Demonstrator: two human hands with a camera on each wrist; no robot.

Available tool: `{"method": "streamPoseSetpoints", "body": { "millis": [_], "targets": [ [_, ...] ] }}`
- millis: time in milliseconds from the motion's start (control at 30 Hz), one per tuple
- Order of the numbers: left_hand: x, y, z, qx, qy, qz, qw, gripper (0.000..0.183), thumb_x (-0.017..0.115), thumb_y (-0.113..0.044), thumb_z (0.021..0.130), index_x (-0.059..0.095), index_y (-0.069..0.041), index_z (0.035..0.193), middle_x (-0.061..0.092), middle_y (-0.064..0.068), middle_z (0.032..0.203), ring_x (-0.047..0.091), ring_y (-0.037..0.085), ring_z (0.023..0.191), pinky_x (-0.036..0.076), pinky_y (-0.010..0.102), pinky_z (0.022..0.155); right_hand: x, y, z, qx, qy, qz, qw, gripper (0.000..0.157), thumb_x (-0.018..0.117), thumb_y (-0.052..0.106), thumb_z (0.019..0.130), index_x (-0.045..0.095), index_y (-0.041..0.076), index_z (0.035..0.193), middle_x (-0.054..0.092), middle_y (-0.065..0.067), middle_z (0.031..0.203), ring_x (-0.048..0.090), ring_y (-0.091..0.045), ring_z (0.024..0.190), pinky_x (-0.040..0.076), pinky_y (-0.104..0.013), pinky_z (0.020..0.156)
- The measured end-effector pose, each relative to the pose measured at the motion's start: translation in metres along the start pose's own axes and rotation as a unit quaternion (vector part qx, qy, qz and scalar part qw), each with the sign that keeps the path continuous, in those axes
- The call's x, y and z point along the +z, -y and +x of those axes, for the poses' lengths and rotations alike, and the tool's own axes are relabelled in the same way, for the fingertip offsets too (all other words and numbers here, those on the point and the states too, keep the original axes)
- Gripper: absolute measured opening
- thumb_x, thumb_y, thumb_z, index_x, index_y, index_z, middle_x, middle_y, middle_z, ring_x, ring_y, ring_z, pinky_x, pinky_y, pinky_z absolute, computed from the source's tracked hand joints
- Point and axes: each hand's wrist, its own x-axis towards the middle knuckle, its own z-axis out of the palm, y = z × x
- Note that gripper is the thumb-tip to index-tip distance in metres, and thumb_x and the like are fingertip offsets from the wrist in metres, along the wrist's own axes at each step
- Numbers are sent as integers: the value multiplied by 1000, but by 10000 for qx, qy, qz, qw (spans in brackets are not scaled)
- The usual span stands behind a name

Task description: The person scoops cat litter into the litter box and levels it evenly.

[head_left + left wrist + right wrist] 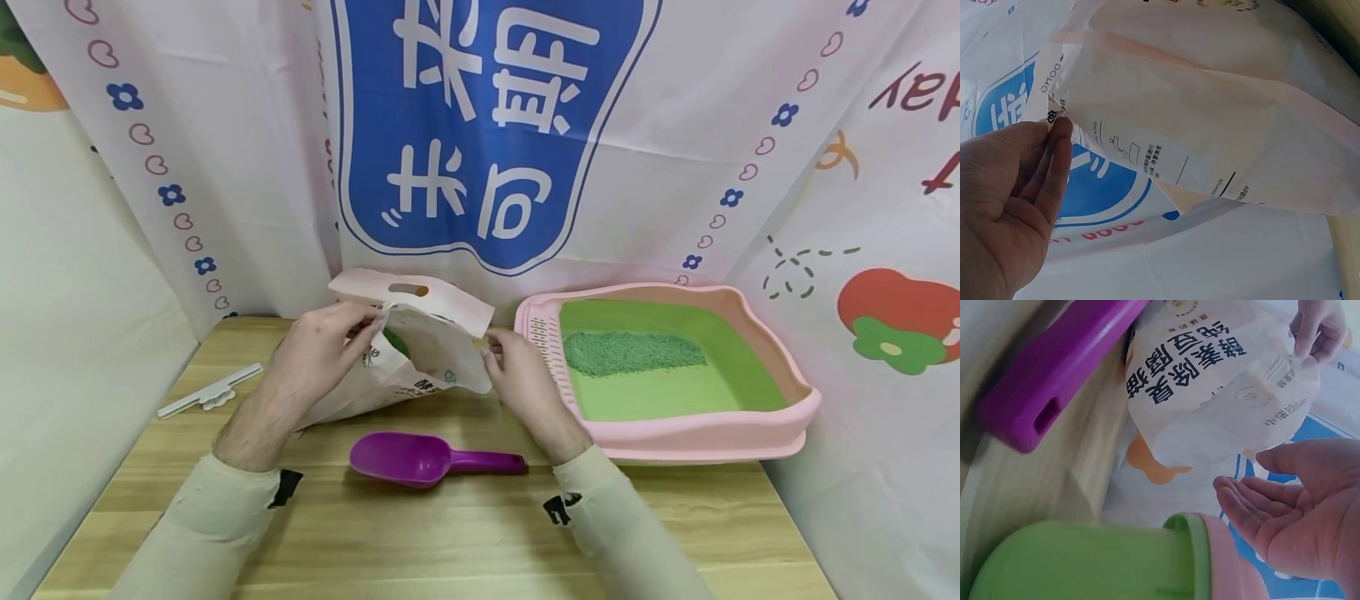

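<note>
A pale printed cat litter bag stands on the table, its mouth spread and green showing inside. My left hand pinches the left edge of the mouth between thumb and fingers; the left wrist view shows this left hand at the bag's edge. At the opposite side, my right hand is right at the bag's edge. In the right wrist view, that right hand has its thumb apart from loosely bent fingers, close to the bag. A purple scoop lies in front of the bag.
A pink and green litter tray stands on the right, with green litter granules spread inside. On the left lies a white bag clip. Printed cloth hangs behind the wooden table.
</note>
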Motion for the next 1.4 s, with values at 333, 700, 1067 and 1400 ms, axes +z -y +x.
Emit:
{"method": "streamPoseSetpoints", "body": {
  "millis": [333, 700, 1067, 1400],
  "targets": [
    [-5, 0, 0, 131, -151, 84, 9998, 18, 73, -15, 100, 77, -11, 117, 81, 7, 110, 78, 23, 93, 66, 41, 78, 8, 5, 17, 438, -101, 934, 9946, 21, 65, 18, 105, 67, 2, 119, 76, -15, 119, 76, -27, 113, 64, -37, 100],
    [-14, 4, 1, 107, -446, 53, 9989, 16, 74, -14, 100, 78, -12, 115, 81, 8, 105, 77, 22, 87, 66, 40, 72, 3, 11, 21, 289, -401, 1260, 9908, 14, 69, 19, 103, 68, 6, 96, 79, -11, 105, 76, -25, 102, 66, -36, 90],
    [-17, 15, 9, 16, -556, -346, 9979, 18, 73, -12, 100, 77, -9, 117, 79, 12, 108, 78, 27, 92, 67, 43, 79, -15, 19, 22, 65, -658, 1390, 9881, 15, 67, 20, 104, 71, 6, 101, 80, -11, 109, 78, -25, 105, 66, -37, 92],
    [-18, 23, 31, -205, -526, -535, 9970, 19, 69, -16, 103, 76, -9, 119, 78, 12, 110, 76, 28, 96, 67, 44, 84, -43, 31, 17, -268, -967, 1281, 9867, 13, 62, 21, 107, 67, 9, 102, 79, -10, 113, 73, -25, 117, 62, -42, 101]
  ]
}}
